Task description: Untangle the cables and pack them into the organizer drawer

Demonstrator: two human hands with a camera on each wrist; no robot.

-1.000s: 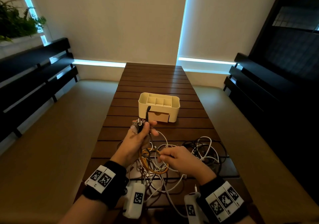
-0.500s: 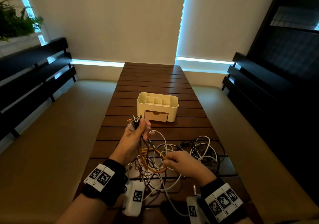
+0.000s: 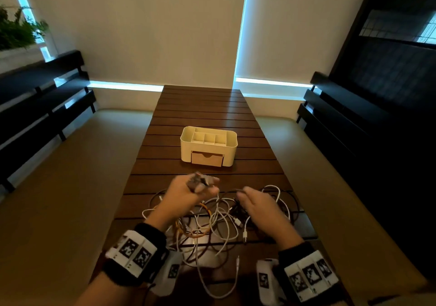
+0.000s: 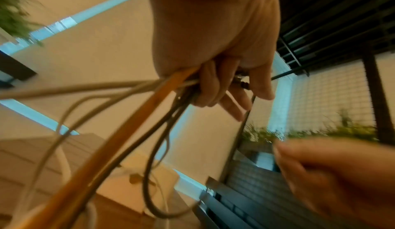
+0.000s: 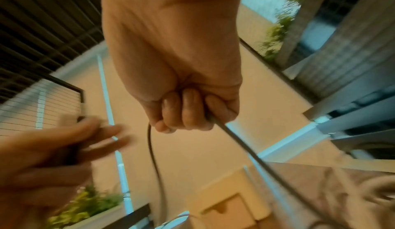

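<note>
My left hand (image 3: 188,191) has dropped lower, fist around a bundle of cable ends (image 4: 175,84) | my right hand (image 3: 258,203) now apart to the right, clamped on a dark cable (image 5: 245,144) | tangle (image 3: 212,223) under both hands; organizer drawer (image 3: 207,159) beyond, shut | one strand separating.

Cables (image 3: 219,220): a loose tangle of white, black and one orange cable (image 4: 136,126), lying on the table beneath and between both hands. Several strands, including the orange one, are bunched in the left hand (image 3: 186,194). One black cable (image 5: 245,146) is gripped in the right hand (image 3: 262,209). Organizer (image 3: 208,146): cream box with open top compartments, beyond the hands. Its tan drawer (image 3: 207,159) faces the hands, closed.
</note>
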